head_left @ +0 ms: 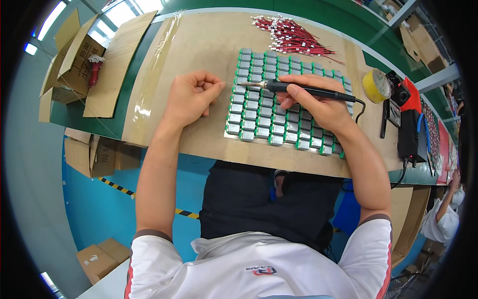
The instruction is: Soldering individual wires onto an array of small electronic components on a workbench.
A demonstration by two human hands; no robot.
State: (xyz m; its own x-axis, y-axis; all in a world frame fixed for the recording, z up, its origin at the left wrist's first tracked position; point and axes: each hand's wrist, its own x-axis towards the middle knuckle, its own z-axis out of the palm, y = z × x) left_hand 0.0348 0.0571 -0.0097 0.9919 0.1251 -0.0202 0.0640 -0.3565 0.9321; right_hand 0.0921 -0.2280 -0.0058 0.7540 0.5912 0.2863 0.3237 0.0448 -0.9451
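Note:
My right hand grips a black soldering iron by its handle, its cord trailing off to the right. The iron's metal tip points left, over the upper left part of several close rows of grey blocks with green edges. My left hand is just left of the rows, thumb and forefinger pinched on a thin strand of solder wire. The strand reaches toward the iron's tip; whether they touch is too fine to tell. Both hands hover above the cardboard-covered table.
Red wires with white connectors lie behind the rows. To the right are a yellow tape roll, a black power unit and a blue-handled tool. Cardboard boxes stand at the left. Another person is at the far right.

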